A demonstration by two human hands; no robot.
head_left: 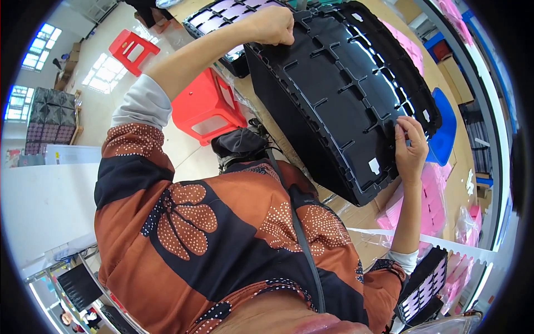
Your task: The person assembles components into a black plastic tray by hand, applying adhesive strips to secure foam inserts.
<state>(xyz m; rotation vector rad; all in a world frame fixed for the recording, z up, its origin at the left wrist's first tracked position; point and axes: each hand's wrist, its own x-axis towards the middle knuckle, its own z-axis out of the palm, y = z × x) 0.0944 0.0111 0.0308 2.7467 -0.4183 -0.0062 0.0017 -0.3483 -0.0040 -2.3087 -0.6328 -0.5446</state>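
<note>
Across the table in front of me lies a deep black plastic tray (334,106), tilted, with moulded cross-shaped ridges and small white patches on its face. My left hand (273,26) is closed in a fist at the tray's far left corner, its fingertips curled over the edge and partly hidden. At the tray's right side, my right hand (410,147) has its thumb and bent fingers close together on the black ridges. Beyond my left hand is another black tray (225,19) with pale pink pieces in its slots.
Red plastic stools (204,108) stand on the floor at the left. A blue plastic bin (443,128) and wrapped pink foam pieces (425,203) lie right of the tray on the brown tabletop (459,153). Another filled black tray (425,286) is at the lower right.
</note>
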